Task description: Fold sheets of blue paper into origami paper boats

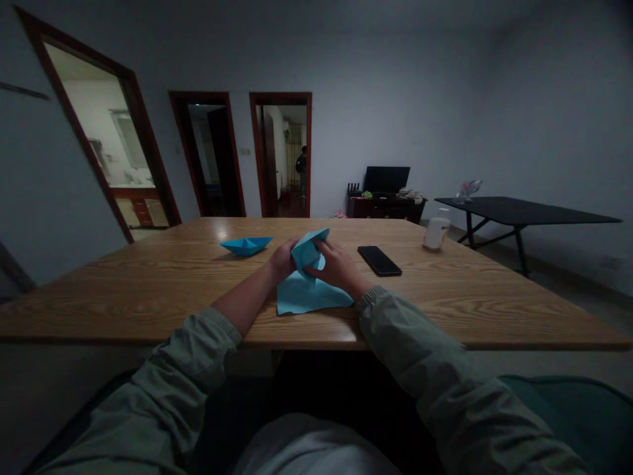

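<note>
Between my two hands is a partly folded piece of light blue paper [307, 253], held up off the table. My left hand [283, 260] grips its left side, closed on it. From the right, my right hand [338, 264] pinches it, with the thumb low and the fingers near the upper edge. Beneath lies a flat light blue sheet [309, 295], partly covered by my right hand and wrist. A folded blue paper boat [246, 246] rests on the table to the left of my hands.
On the wooden table [163, 290], a black phone [379, 260] lies right of my hands, and a white bottle [436, 231] stands near the right edge. Beyond are a black table [524, 212], a screen [387, 179] on a cabinet, and a person [301, 169] in a doorway.
</note>
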### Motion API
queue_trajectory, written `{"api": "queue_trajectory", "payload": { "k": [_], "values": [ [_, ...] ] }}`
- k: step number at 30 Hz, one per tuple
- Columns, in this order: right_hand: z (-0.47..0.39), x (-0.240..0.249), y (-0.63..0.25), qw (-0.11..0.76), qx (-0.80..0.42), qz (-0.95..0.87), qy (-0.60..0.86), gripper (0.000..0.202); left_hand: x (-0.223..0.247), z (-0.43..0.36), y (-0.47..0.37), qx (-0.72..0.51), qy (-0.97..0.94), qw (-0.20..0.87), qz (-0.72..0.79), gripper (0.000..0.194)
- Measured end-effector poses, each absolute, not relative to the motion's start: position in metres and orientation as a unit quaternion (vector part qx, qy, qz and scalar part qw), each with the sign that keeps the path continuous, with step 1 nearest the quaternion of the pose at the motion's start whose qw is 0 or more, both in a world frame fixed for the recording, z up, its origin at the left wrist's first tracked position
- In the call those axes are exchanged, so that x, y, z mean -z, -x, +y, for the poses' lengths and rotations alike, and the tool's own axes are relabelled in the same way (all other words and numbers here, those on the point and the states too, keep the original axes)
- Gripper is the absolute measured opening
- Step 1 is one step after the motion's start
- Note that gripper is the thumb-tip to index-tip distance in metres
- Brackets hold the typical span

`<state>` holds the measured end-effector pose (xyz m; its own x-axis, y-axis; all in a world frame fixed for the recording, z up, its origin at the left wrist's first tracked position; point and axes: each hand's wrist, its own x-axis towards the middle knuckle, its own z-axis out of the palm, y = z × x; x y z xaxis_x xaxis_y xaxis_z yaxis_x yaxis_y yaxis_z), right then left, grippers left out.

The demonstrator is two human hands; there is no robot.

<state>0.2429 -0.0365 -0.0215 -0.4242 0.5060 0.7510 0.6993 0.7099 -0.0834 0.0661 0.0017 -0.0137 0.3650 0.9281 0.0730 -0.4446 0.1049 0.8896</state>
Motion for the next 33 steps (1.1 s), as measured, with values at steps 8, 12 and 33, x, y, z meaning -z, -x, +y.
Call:
{"api": "queue_trajectory", "payload": {
  "k": [8, 12, 33],
  "values": [
    [-0.042, 0.017, -0.242, 0.381, 0.136, -0.834, 0.374, 0.047, 0.015, -0.002, -0.067, -0.508, -0.476, 0.685, 0.216, 0.02],
    [-0.043, 0.015, -0.241, 0.382, 0.133, -0.837, 0.369, 0.046, 0.01, -0.008, -0.067, -0.503, -0.451, 0.706, 0.211, 0.022],
    [-0.046, 0.014, -0.236, 0.38, 0.108, -0.851, 0.345, 0.044, 0.012, -0.018, -0.067, -0.483, -0.519, 0.687, 0.158, 0.036]
  ]
}}
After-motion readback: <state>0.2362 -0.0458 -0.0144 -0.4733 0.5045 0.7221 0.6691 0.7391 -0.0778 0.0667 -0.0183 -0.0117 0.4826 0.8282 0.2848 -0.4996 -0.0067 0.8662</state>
